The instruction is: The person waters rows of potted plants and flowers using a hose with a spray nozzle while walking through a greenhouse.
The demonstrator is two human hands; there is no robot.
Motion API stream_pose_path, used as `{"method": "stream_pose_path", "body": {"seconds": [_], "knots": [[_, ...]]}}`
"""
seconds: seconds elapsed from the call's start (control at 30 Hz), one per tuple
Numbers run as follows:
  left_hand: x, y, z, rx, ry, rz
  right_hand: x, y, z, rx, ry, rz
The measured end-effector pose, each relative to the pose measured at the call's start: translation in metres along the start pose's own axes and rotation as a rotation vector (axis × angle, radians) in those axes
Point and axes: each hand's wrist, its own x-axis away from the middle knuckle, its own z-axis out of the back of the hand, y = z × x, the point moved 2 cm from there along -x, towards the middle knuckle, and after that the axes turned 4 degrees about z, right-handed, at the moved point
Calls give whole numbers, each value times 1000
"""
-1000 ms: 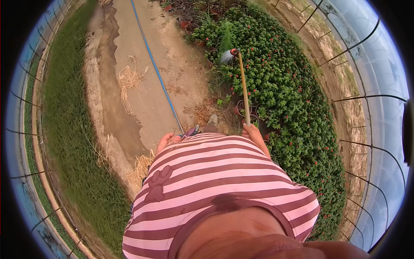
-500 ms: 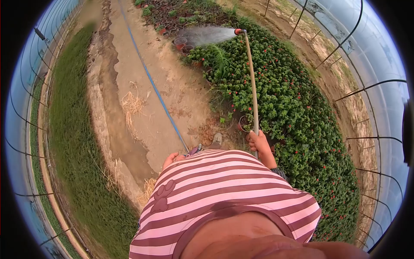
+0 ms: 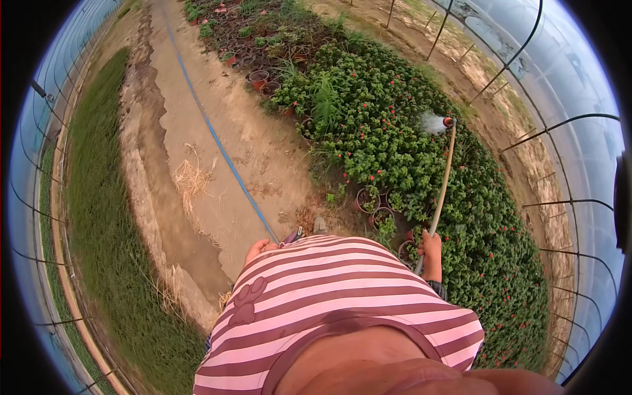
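My right hand [image 3: 431, 249] grips the lower end of a long tan watering wand [image 3: 442, 187]. The wand slants up and to the right, and its red nozzle [image 3: 447, 122] throws a white spray to the left over a bed of green potted plants with red flowers [image 3: 408, 145]. At my waist, my left hand [image 3: 258, 248] is closed on the blue hose [image 3: 217, 141], which runs away along the dirt path. My pink and maroon striped shirt [image 3: 336, 296] hides the lower part of both arms.
A dirt path [image 3: 217, 99] runs ahead, with straw clumps [image 3: 191, 181] on it and a grass strip [image 3: 99, 217] to its left. Terracotta pots [image 3: 368, 197] stand at the near edge of the bed. Greenhouse hoops and plastic sheeting [image 3: 559, 131] curve on both sides.
The wand has swung from far ahead to the right, so the spray now falls on the right part of the flower bed. My right hand shifted right and lower with it.
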Motion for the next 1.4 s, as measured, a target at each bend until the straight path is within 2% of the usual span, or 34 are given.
{"method": "stream_pose_path", "body": {"seconds": [0.07,0.2,0.3,0.5,0.57,0.63,0.7,0.77,0.87,0.97,1.07,1.1,1.27,1.4], "knots": [[-19,12,-1,-8,-29,90,-16,3,12,63,118,9],[-42,44,-29,-188,13,105,-46,-4,21,580,438,99],[-58,60,-48,-225,80,108,-72,-7,15,577,441,95],[-87,91,-77,-194,58,165,-79,-55,-24,230,264,113],[-100,92,-80,-202,53,84,-89,-66,-39,83,177,111],[-108,83,-83,-306,67,-112,-98,-79,-56,-24,97,115],[-136,84,-73,-324,19,-56,-106,-98,-73,-88,22,132],[-175,74,-45,49,-178,80,-118,-112,-88,-164,-76,158],[-136,96,-83,-163,14,-168,-131,-134,-108,-186,-161,164],[-157,98,-62,-221,-11,-156,-144,-149,-124,-99,-149,196],[-149,111,-69,-94,-68,-161,-152,-162,-136,54,-71,199],[-146,120,-73,-156,-69,-130,-158,-164,-139,100,-48,199],[-157,170,-77,-201,7,58,-176,-150,-143,225,78,200],[-174,201,-64,-149,-6,33,-173,-140,-148,410,247,150]]}}
